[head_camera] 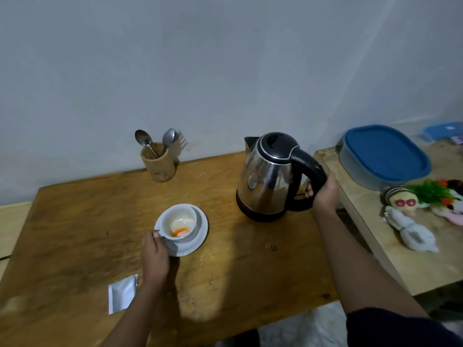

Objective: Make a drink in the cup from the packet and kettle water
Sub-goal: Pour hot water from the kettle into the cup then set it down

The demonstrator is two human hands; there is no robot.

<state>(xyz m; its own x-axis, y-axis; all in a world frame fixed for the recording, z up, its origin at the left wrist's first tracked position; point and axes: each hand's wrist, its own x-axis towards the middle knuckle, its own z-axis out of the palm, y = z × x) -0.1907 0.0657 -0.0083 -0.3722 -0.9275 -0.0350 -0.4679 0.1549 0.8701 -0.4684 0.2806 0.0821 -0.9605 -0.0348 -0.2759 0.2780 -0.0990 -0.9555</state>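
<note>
A white cup (178,223) stands on a white saucer (200,231) in the middle of the wooden table (75,216). Orange and pale powder lies in the bottom of the cup. My left hand (154,256) grips the cup at its near left side, at the handle. The steel kettle (269,176) with a black lid and handle stands on the table to the right, its spout pointing left. My right hand (323,191) is closed around the kettle's black handle. A silver packet (122,294) lies flat near the table's front left edge.
A wooden holder (157,162) with spoons and a fork stands at the back by the wall. To the right, a lower side table (413,266) carries a blue-lidded container (383,156), a small plant (433,191) and soft toys (411,221).
</note>
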